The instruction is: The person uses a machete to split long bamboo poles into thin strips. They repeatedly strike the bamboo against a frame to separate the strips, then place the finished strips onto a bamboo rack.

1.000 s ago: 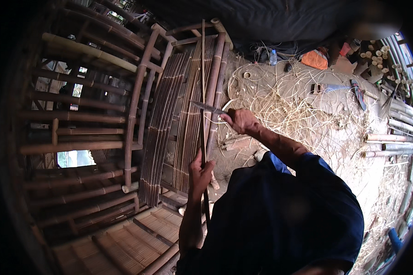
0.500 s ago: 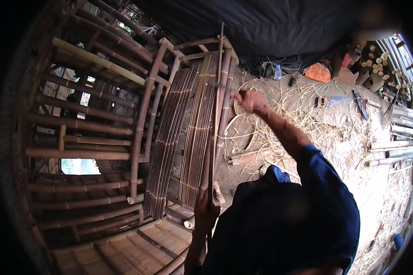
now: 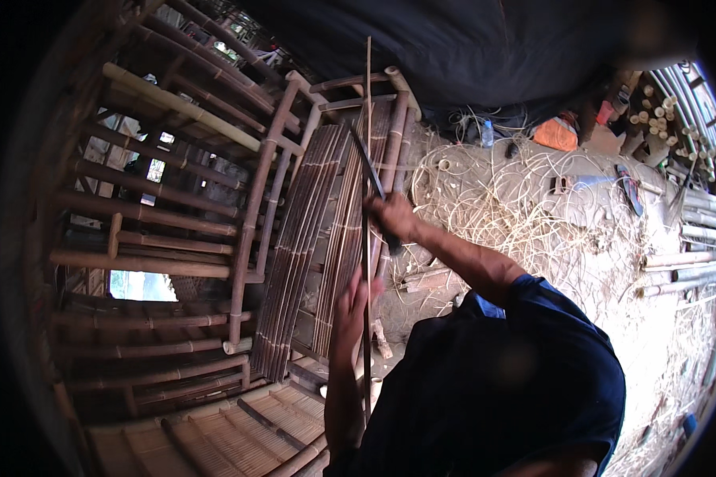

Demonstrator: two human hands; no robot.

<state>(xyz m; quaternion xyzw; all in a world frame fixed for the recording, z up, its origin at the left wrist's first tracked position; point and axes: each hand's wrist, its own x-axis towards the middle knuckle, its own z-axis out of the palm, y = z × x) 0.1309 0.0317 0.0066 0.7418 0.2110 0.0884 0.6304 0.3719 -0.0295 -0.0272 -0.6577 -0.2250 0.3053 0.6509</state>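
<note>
A long, thin bamboo strip stands out in front of me, running from the dark sheet's edge back past my body. My left hand is around its lower part, the strip passing between thumb and fingers. Farther along, my right hand is closed on the handle of a long-bladed knife. The dark blade slants away to the far left and crosses the strip in this view; whether its edge touches the strip I cannot tell. Beneath lies a bamboo bench frame with dark split-bamboo slats.
Stacked bamboo frames fill the left side. A woven bamboo panel lies near left. On the right, curly shavings cover the ground, with a saw, a bottle, an orange bag and bamboo poles beyond.
My right hand has come nearer to my body and left with the knife. My left hand has moved farther forward along the strip, whose far tip has shifted left.
</note>
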